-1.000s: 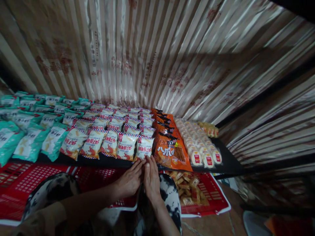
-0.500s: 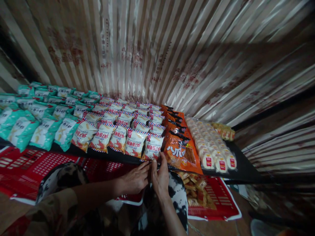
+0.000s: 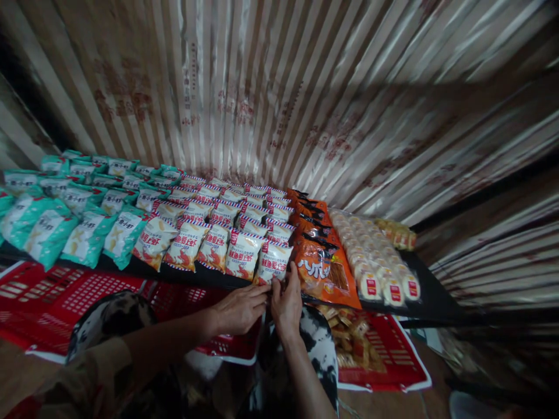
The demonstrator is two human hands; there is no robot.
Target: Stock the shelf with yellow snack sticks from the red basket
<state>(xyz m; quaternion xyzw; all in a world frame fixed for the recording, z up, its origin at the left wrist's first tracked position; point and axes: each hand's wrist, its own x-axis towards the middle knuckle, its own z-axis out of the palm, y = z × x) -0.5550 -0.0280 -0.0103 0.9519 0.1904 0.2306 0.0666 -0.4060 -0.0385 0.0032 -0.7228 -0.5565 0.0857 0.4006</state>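
Touching packet low with right hand, resting left hand alongside, leaving both grips indeterminable; preferably pressing lightly, avoiding crushing.

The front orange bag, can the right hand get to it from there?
Probably yes: the right hand is at the white bag just beside the front orange bag, and nothing seems to block the short way across.

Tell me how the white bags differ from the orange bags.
The white bags have striped red and blue top edges; the orange bags have black tops. The white bags are several columns wide; the orange bags make a single file. The white bags look narrower than the orange bags. Both are lined up front to back on the shelf, with printed fronts.
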